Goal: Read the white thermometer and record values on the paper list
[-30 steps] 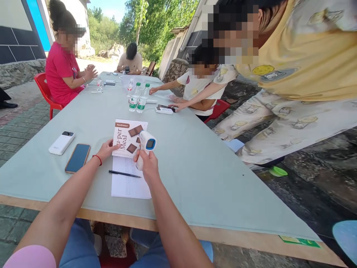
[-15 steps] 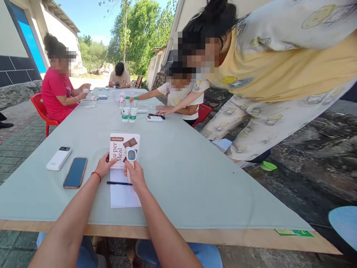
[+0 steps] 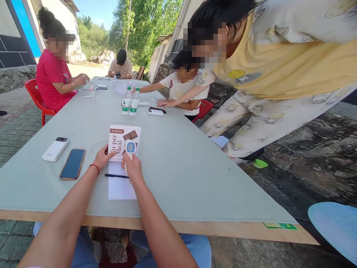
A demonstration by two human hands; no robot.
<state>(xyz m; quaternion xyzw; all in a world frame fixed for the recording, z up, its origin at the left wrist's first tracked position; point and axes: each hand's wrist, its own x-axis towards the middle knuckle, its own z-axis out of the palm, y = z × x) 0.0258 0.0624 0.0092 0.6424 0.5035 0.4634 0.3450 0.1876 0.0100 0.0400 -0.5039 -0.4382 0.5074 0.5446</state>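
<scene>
My left hand (image 3: 103,156) grips the left edge of a white and brown box (image 3: 117,137) printed "NutriMotion" and "Meal". In my right hand (image 3: 134,169) is a white handheld infrared thermometer (image 3: 130,147), its small screen facing me and its head in front of the box's right part. Below the box a sheet of white paper (image 3: 119,191) lies on the table, with faint writing on it. A black pen (image 3: 115,175) rests across the paper, its right end reaching my right hand.
A phone (image 3: 73,163) and a white power bank (image 3: 55,149) lie left of my arms. Two water bottles (image 3: 130,101) stand farther up the grey table (image 3: 189,186). Other people sit around it, and one person (image 3: 279,70) leans in from the right, reaching near another white device (image 3: 155,112).
The view has shifted slightly, so the table objects sit a little higher and farther left. Both hands keep their hold on the box and thermometer. The seated person at left has lowered their hands slightly.
</scene>
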